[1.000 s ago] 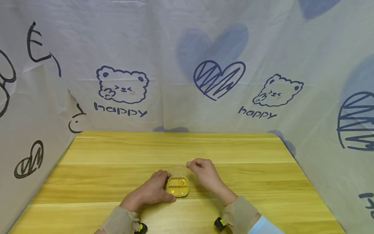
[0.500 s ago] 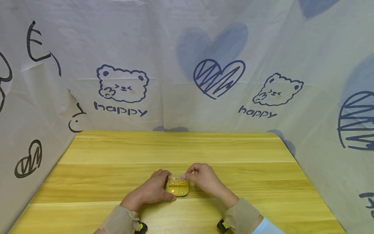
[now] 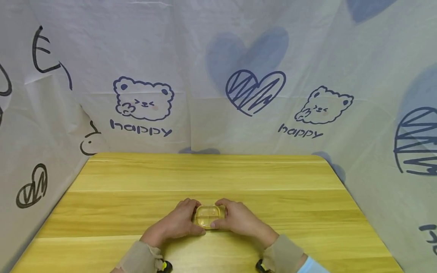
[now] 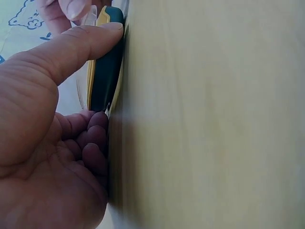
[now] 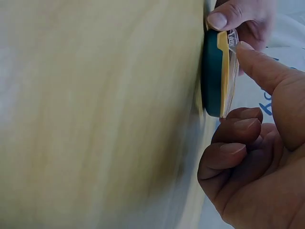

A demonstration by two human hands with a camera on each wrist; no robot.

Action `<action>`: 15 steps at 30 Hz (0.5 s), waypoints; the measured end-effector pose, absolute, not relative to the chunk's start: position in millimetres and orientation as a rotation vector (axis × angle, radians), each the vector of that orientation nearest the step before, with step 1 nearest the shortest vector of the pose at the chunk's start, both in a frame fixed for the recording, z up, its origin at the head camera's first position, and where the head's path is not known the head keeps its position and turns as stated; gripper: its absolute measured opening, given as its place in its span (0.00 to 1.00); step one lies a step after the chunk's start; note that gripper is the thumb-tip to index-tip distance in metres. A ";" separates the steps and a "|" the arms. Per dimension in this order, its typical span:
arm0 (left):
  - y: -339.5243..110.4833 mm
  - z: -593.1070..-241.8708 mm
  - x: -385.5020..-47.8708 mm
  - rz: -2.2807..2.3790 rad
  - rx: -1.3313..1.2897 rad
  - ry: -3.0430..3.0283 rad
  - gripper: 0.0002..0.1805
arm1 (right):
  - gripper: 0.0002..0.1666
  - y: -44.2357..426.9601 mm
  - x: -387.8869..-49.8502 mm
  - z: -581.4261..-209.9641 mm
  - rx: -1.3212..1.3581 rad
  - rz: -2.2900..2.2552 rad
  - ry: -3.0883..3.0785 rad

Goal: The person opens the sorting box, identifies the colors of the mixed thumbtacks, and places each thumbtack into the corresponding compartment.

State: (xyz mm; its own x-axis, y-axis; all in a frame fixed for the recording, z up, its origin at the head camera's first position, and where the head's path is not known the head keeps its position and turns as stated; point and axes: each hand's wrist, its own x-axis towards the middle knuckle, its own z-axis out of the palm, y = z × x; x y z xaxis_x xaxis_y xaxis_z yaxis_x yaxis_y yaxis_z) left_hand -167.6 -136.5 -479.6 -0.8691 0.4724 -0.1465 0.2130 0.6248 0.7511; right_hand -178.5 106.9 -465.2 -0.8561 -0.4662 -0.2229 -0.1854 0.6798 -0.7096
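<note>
A small pill box (image 3: 206, 219) lies on the wooden table between both hands. It has a dark green base (image 5: 212, 71), a yellow inner tray with four-way dividers, and a clear lid (image 5: 233, 71) lying over the tray. From the left, my left hand (image 3: 181, 220) holds the box, its thumb on the near edge and fingers at the back. My right hand (image 3: 240, 219) spans the right side; its thumb touches the lid near the front clasp, and its curled fingers meet the far edge. Whether the lid is latched cannot be made out. Small round pieces show faintly through it.
The yellow wood-grain table (image 3: 143, 178) extends around the box. White cloth (image 3: 205, 125) with bear and heart drawings hangs behind and on both sides. A black wrist device (image 3: 165, 266) sits at the left cuff, another (image 3: 261, 266) at the right.
The clear lid has swung from standing open at the back down over the tray. My right hand came toward me with it, its thumb now at the front edge. The left hand stayed put.
</note>
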 end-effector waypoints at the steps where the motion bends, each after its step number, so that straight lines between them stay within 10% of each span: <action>1: -136.5 -479.8 -167.9 1.101 0.553 2.518 0.41 | 0.45 106.9 -177.8 -465.6 -0.524 -0.986 2.516; 15: -140.3 -475.1 -169.6 1.092 0.572 2.481 0.41 | 0.48 107.2 -178.0 -467.9 -0.596 -0.959 2.528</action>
